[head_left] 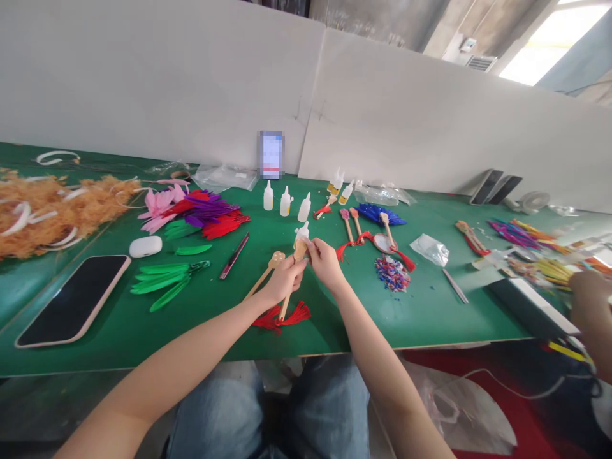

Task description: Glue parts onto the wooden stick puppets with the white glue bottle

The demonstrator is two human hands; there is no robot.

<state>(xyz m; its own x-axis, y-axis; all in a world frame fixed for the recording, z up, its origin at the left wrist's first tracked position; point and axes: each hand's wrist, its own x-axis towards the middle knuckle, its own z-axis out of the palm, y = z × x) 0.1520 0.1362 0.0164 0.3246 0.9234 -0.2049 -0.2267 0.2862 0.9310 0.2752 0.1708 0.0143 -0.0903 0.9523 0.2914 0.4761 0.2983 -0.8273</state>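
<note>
My left hand (283, 280) is closed around a small wooden stick (285, 307) with a broad, pale head. A red tassel (297, 314) hangs at the stick's lower end and rests on the table. The fingers of my right hand (326, 262) pinch the side of the head. Just behind the head shows a white glue bottle (302, 231); I cannot tell whether a finger touches it. Beside my left hand lies a second wooden stick (261, 282) with a paw-shaped head, partly hidden by that hand.
Glue bottles (285, 203) stand at the back before a phone (271, 155). Feathers (165, 278), a cutter knife (234, 256) and a large phone (74, 301) lie left. Rightward are tasselled sticks (347, 226), blue feathers (382, 214), colourful bits (392, 274) and another person's hand (590, 306).
</note>
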